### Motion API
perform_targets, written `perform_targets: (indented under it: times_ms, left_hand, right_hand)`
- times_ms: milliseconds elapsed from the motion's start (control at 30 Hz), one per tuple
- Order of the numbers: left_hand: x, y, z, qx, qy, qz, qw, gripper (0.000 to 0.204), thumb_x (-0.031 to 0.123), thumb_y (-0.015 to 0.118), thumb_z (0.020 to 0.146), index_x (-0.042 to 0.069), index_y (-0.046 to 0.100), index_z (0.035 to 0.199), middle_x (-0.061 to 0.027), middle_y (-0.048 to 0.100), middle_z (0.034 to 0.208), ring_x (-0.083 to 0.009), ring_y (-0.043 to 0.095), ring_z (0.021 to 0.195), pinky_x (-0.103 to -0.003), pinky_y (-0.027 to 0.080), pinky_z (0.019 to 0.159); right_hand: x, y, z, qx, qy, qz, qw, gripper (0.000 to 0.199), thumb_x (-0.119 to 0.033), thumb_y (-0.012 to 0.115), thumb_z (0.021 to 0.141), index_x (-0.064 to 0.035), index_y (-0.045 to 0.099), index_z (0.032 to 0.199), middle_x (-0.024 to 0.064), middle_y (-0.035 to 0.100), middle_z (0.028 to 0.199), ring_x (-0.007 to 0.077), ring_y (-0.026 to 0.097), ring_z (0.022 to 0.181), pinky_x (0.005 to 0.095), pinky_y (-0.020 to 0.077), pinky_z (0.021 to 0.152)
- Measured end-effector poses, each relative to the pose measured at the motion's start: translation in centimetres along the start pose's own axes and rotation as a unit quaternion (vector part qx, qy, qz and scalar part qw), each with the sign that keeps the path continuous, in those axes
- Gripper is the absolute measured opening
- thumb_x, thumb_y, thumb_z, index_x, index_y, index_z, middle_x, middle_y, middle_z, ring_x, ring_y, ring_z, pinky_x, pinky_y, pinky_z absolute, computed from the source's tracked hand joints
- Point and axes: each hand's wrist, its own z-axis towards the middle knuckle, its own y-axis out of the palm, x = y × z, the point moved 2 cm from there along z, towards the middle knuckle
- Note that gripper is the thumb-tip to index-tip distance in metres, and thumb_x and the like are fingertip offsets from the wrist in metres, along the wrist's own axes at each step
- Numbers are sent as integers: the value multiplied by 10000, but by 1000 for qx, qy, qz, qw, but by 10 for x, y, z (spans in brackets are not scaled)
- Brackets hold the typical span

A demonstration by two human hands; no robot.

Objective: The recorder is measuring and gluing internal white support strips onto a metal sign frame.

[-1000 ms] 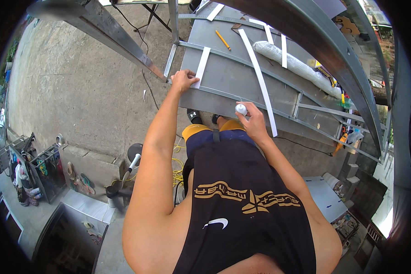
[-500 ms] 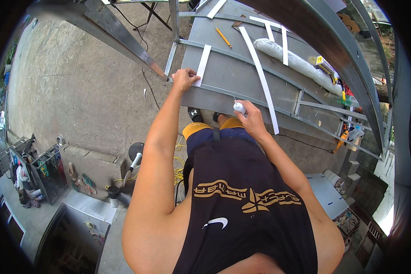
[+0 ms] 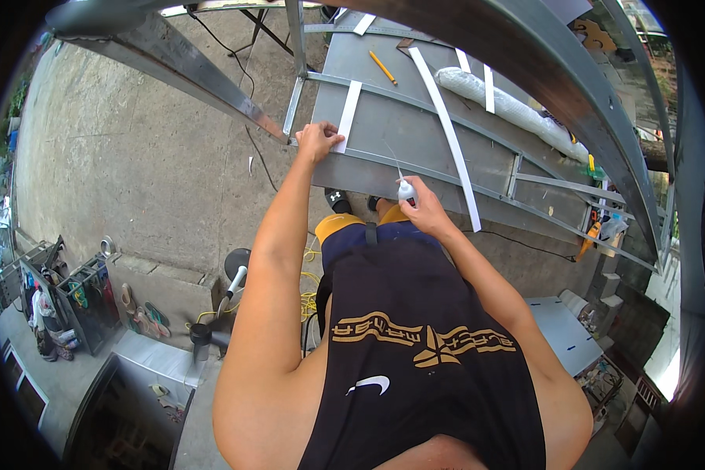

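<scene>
My left hand (image 3: 319, 142) is closed on the near end of a short white strip (image 3: 351, 110), which lies across two rails of a metal frame (image 3: 384, 159). In my right hand (image 3: 427, 208) is a small white squeeze bottle (image 3: 406, 191). A long, thin tip points up from the bottle toward the frame's near rail. To the right of that hand, a longer white strip (image 3: 445, 125) runs across the frame. The frame rests on a grey sheet-topped surface (image 3: 392, 133).
An orange pencil-like stick (image 3: 383, 68) and a bubble-wrapped roll (image 3: 509, 110) lie farther back. Steel posts (image 3: 188, 74) rise at left, and a curved beam (image 3: 595, 86) crosses at right. A dark cable (image 3: 251, 133) and yellow cord (image 3: 309, 294) lie on the concrete floor.
My right hand has tilted the bottle, and its thin tip now shows clearly, pointing up and away from me. My left hand stays on the short strip. The view has shifted slightly.
</scene>
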Motion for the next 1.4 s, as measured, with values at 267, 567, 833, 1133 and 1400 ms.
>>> perform_targets:
  times_ms: [267,567,833,1133,1400]
  left_hand:
    - [1,-2,-1,-2,0,-5,1000,402,373,814,769,112,744,1066,-58,759,945,-202,709,895,-351,463,858]
    - [-1,1,0,10,4,-22,1000,351,353,823,759,114,722,996,-51,754,924,-203,703,893,-371,406,862]
    - [-6,6,-1,44,29,-11,999,284,355,833,741,169,696,906,-18,715,859,-216,646,902,-394,357,844]
    - [-4,5,-4,41,41,-15,998,250,363,821,746,195,710,894,-1,719,869,-211,622,933,-399,330,863]
    - [-3,4,-4,38,41,-16,998,238,358,814,752,202,722,905,8,721,870,-205,621,936,-401,323,863]
  right_hand:
    - [14,10,4,-26,27,-52,998,419,-153,677,844,-2,491,1187,227,621,1073,433,610,1013,435,481,892]
    - [20,17,21,-105,19,-40,993,372,-192,631,918,11,552,1220,252,665,1024,440,635,982,466,485,860]
    - [30,27,22,-163,80,-80,980,315,-239,646,920,28,640,1086,245,688,895,406,667,884,445,506,794]
    - [30,30,25,-166,92,-37,981,303,-241,618,920,47,667,999,150,691,741,230,688,662,369,539,642]
    - [28,31,28,-154,112,-19,982,320,-249,626,926,59,663,1002,133,680,723,192,674,652,348,545,651]
